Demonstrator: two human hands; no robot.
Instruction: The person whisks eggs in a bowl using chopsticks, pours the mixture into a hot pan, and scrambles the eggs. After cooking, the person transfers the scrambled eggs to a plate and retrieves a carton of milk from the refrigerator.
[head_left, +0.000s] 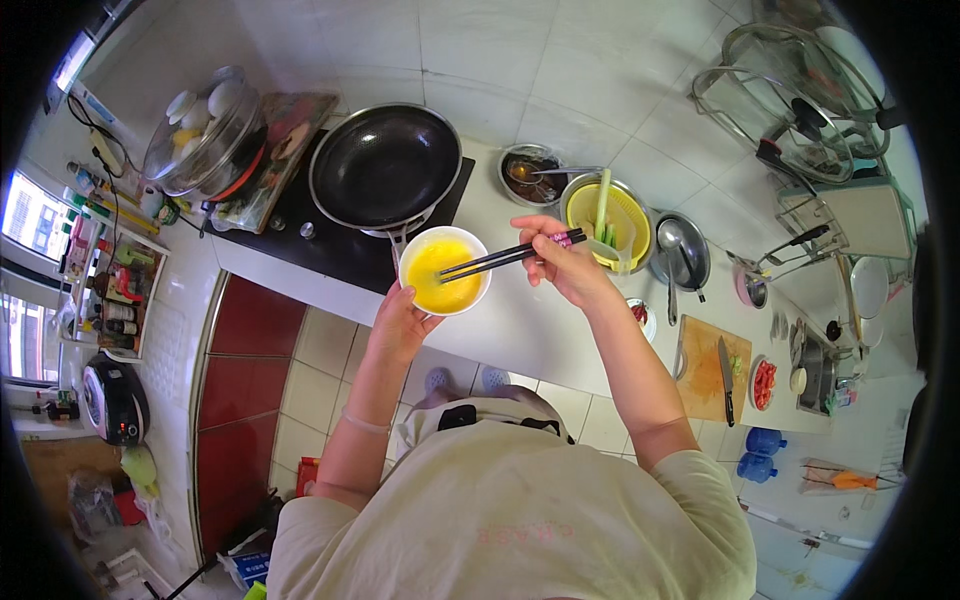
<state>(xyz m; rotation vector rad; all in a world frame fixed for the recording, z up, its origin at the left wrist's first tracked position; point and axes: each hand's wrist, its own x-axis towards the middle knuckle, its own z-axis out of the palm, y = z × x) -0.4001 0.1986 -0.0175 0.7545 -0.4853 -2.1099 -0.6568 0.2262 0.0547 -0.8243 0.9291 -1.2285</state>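
My left hand grips a white bowl from its lower left side. Inside is a yellow liquid that looks like beaten egg. Between the fingers of my right hand is a pair of black chopsticks with pink bands near the top. Their tips dip into the yellow liquid. Just beyond the bowl, a black wok rests on the cooktop, and nothing shows inside it. The wok's handle passes partly behind the bowl.
Behind my right hand stand a yellow colander with green stalks, a bowl of dark sauce and a metal bowl with a ladle. Farther right lie a cutting board, a kitchen knife and a plate of red pieces. A steamer holds eggs.
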